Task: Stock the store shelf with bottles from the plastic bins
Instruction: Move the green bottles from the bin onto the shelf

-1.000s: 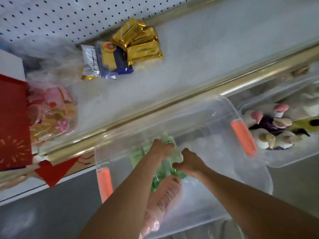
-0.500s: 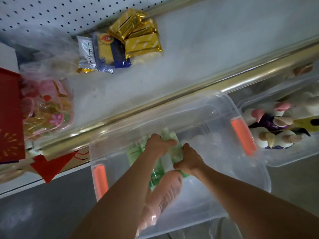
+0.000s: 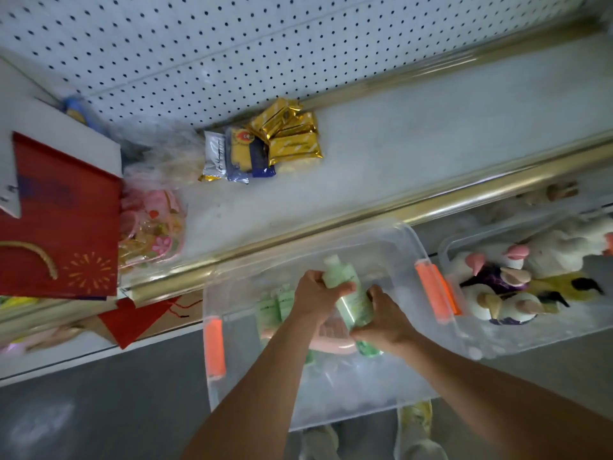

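Note:
A clear plastic bin [image 3: 408, 242] with orange latches stands on the floor below the shelf [image 3: 381, 167]. Over it, my left hand [image 3: 315, 295] grips the upper part of a pale green bottle [image 3: 348, 290] with a white cap. My right hand [image 3: 386, 318] holds the same bottle lower down, and another green bottle [image 3: 366, 348] shows under that hand. More green bottles [image 3: 275, 305] and a pink bottle [image 3: 331, 336] lie in the bin beneath my hands.
Gold and blue snack packets [image 3: 265, 144] lie at the back of the shelf against the pegboard. A red gift bag [image 3: 59, 220] and a pink wrapped item [image 3: 152, 227] sit at the left. A second clear bin [image 3: 530, 327] with plush toys stands on the right.
Both hands have risen out of the bin with a pale green bottle, which now stands clear of the others. The view has tilted up to show more of the pegboard.

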Tool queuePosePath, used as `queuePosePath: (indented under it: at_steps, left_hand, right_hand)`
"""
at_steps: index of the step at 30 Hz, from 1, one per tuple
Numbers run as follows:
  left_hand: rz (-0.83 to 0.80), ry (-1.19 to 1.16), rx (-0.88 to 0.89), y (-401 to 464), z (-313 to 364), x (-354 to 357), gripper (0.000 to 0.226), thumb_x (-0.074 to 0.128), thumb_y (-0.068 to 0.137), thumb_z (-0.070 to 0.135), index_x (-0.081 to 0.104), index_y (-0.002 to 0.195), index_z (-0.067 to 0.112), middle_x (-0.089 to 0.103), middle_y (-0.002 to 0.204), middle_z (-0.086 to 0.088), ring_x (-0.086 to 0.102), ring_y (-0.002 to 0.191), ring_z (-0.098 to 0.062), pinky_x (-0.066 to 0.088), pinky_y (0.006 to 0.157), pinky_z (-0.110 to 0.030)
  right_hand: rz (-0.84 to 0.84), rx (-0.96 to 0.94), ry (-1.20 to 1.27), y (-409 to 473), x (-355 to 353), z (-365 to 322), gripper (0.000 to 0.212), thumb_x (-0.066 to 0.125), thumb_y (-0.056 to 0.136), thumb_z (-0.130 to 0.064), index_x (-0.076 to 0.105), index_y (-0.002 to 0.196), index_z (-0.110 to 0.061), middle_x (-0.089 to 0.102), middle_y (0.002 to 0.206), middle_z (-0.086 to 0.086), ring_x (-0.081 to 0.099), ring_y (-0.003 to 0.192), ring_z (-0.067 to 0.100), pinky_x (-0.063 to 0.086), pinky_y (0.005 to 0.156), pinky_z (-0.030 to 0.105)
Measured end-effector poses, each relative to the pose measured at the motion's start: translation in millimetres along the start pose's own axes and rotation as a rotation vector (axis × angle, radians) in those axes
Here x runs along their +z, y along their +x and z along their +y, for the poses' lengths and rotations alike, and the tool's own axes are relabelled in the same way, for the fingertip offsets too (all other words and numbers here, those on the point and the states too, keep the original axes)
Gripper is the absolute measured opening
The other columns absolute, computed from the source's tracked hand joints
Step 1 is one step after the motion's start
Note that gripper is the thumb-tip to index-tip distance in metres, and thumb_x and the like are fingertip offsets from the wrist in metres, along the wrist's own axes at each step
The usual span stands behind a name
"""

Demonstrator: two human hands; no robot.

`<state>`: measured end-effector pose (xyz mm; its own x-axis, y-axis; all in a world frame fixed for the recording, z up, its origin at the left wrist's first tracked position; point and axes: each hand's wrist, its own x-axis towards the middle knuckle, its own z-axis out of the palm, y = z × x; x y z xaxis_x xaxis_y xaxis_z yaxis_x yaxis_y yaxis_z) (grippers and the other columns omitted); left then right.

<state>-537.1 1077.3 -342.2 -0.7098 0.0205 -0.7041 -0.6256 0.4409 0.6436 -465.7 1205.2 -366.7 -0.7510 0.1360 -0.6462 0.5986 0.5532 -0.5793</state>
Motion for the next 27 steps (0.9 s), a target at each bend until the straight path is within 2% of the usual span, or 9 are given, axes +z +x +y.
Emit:
queuePosePath:
  at_steps: [4, 8, 12, 15, 18, 22, 24, 27]
  left_hand:
    - [0.028, -0.115, 0.049, -28.9, 32.7, -7.2, 0.052, 0.090, 0.062, 0.024, 0.058, 0.101, 0.011, 0.071, 0.100, -0.011, 0.071, 0.087, -0.025, 0.060, 0.078, -0.046]
    - [0.038, -0.172, 0.164, -63.6, 69.4, -18.2, 0.049, 0.090, 0.061, 0.024, 0.062, 0.099, 0.011, 0.072, 0.094, -0.012, 0.072, 0.084, -0.026, 0.060, 0.076, -0.046]
    - [0.058, -0.217, 0.301, -103.4, 109.5, -33.3, 0.060, 0.090, 0.057, 0.028, 0.057, 0.106, 0.015, 0.072, 0.093, -0.013, 0.072, 0.084, -0.026, 0.060, 0.075, -0.048]
    - [0.054, -0.256, 0.421, -132.4, 137.8, -43.2, 0.058, 0.089, 0.060, 0.025, 0.053, 0.105, 0.021, 0.070, 0.090, -0.013, 0.072, 0.081, -0.026, 0.061, 0.068, -0.047]
    - [0.060, -0.258, 0.516, -159.2, 164.2, -49.4, 0.048, 0.087, 0.064, 0.022, 0.056, 0.100, 0.023, 0.069, 0.088, -0.007, 0.071, 0.083, -0.026, 0.061, 0.071, -0.047]
    - [0.087, -0.263, 0.608, -191.0, 195.2, -55.1, 0.045, 0.082, 0.073, 0.009, 0.054, 0.108, 0.011, 0.067, 0.099, -0.008, 0.068, 0.087, -0.023, 0.060, 0.073, -0.051]
    - [0.098, -0.266, 0.652, -208.2, 210.5, -58.6, 0.044, 0.080, 0.075, 0.006, 0.053, 0.109, 0.010, 0.066, 0.103, -0.011, 0.069, 0.086, -0.021, 0.061, 0.071, -0.046]
    - [0.129, -0.234, 0.722, -232.0, 232.4, -66.2, 0.039, 0.081, 0.074, 0.008, 0.054, 0.102, 0.016, 0.068, 0.095, -0.008, 0.069, 0.071, -0.009, 0.056, 0.057, -0.027]
  right_hand:
    - [0.006, -0.095, 0.090, -27.2, -32.8, -17.9, 0.063, 0.084, 0.058, -0.022, 0.042, 0.105, -0.017, 0.057, 0.101, 0.001, 0.058, 0.091, 0.018, 0.049, 0.070, 0.028]
    - [-0.120, -0.140, 0.147, -56.5, -74.0, -38.9, 0.065, 0.085, 0.056, -0.032, 0.047, 0.107, -0.021, 0.061, 0.096, -0.009, 0.060, 0.084, 0.002, 0.043, 0.056, 0.013]
    - [-0.230, -0.228, 0.208, -85.1, -116.3, -56.6, 0.054, 0.082, 0.061, -0.016, 0.051, 0.104, -0.026, 0.065, 0.092, -0.007, 0.064, 0.072, -0.004, 0.046, 0.056, 0.012]
    - [-0.227, -0.301, 0.216, -104.9, -145.4, -73.9, 0.064, 0.084, 0.052, -0.023, 0.052, 0.107, -0.028, 0.067, 0.094, -0.008, 0.067, 0.082, 0.003, 0.050, 0.065, 0.017]
    - [-0.171, -0.372, 0.209, -119.2, -168.9, -90.7, 0.072, 0.083, 0.046, -0.030, 0.052, 0.111, -0.023, 0.065, 0.101, -0.003, 0.065, 0.091, 0.011, 0.054, 0.072, 0.024]
    - [-0.092, -0.471, 0.177, -137.7, -196.7, -110.5, 0.061, 0.086, 0.054, -0.023, 0.052, 0.105, -0.028, 0.066, 0.100, -0.003, 0.066, 0.087, 0.009, 0.054, 0.065, 0.019]
    - [-0.084, -0.510, 0.158, -147.0, -210.7, -121.2, 0.062, 0.086, 0.059, -0.021, 0.051, 0.109, -0.025, 0.065, 0.102, -0.002, 0.066, 0.089, 0.010, 0.058, 0.070, 0.023]
    - [-0.059, -0.580, 0.151, -162.3, -230.0, -138.8, 0.063, 0.086, 0.059, -0.023, 0.051, 0.111, -0.025, 0.064, 0.102, -0.002, 0.066, 0.086, 0.010, 0.058, 0.070, 0.025]
